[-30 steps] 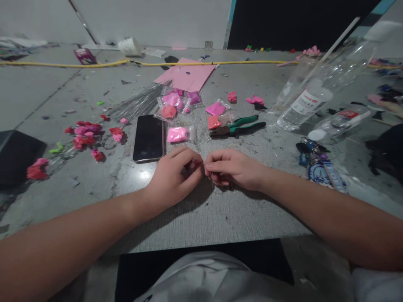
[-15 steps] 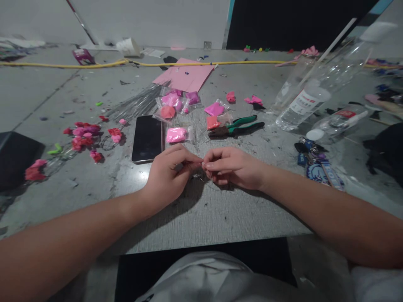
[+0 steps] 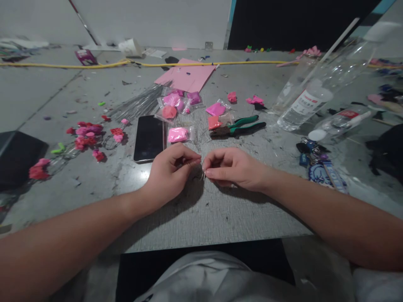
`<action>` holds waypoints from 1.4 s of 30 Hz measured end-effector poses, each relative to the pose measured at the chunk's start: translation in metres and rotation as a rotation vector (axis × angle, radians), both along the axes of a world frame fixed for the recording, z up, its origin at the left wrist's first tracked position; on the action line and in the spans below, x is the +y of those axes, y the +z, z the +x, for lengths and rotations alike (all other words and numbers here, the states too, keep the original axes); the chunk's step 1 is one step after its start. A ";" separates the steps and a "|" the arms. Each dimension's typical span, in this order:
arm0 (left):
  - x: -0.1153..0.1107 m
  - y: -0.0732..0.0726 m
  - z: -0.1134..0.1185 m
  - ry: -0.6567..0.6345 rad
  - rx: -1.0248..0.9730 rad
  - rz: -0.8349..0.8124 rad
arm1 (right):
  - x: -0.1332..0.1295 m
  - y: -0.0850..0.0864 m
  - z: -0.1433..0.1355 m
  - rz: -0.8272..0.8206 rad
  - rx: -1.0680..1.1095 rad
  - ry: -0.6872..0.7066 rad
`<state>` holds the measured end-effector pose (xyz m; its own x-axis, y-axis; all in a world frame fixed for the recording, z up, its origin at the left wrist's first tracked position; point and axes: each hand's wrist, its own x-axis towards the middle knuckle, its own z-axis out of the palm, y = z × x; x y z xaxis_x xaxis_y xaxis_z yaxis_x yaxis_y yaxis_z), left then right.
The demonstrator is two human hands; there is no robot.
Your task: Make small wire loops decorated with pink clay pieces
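Observation:
My left hand (image 3: 171, 170) and my right hand (image 3: 234, 167) face each other over the grey table, fingertips nearly touching. Both are closed in a pinch on a thin pale wire (image 3: 203, 171), which shows as a small loop between them. Just beyond my hands lie a bag of pink clay (image 3: 178, 134), a bag of orange-red clay (image 3: 214, 122) and pliers with green and black handles (image 3: 237, 128). A black phone (image 3: 149, 139) lies beside my left hand. Farther back is a fan of thin wires (image 3: 138, 102).
Pink and red clay flowers (image 3: 86, 134) lie at the left, near a black box (image 3: 20, 157). Plastic bottles (image 3: 304, 105) and a keychain bunch (image 3: 323, 170) are at the right. A yellow cable (image 3: 176, 64) crosses behind a pink sheet (image 3: 189, 75).
My fingertips have moved slightly apart, and more of the wire shows between them. The whole view has shifted a little.

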<state>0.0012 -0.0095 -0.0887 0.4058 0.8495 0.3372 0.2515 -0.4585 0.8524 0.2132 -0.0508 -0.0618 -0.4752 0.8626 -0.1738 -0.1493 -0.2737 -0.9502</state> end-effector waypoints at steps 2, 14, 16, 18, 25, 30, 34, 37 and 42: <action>0.000 -0.001 0.000 0.004 -0.006 -0.023 | -0.001 0.001 -0.002 -0.004 0.009 -0.023; -0.001 0.001 -0.001 -0.044 0.045 0.035 | -0.005 -0.004 -0.004 0.116 -0.164 -0.112; -0.001 0.002 0.000 -0.039 0.033 -0.004 | -0.005 -0.004 -0.003 0.179 -0.203 -0.122; -0.001 0.002 0.001 -0.038 0.018 -0.033 | -0.005 -0.004 -0.002 0.211 -0.212 -0.115; -0.001 -0.001 0.002 -0.021 0.035 -0.014 | -0.006 -0.003 -0.004 0.204 -0.242 -0.116; -0.001 -0.004 0.001 -0.021 -0.001 -0.042 | -0.008 -0.002 -0.003 0.262 -0.273 -0.114; 0.000 -0.007 0.001 -0.015 -0.057 -0.096 | -0.007 -0.001 -0.001 0.278 -0.274 -0.112; 0.001 -0.007 0.001 -0.020 -0.075 -0.124 | -0.006 -0.003 -0.001 0.280 -0.265 -0.126; 0.001 -0.004 0.002 -0.030 -0.104 -0.166 | 0.002 -0.007 0.002 0.216 -0.264 -0.220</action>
<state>0.0035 -0.0089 -0.0928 0.4021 0.8849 0.2349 0.1460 -0.3152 0.9377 0.2150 -0.0491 -0.0693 -0.2389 0.9686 -0.0687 0.0750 -0.0522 -0.9958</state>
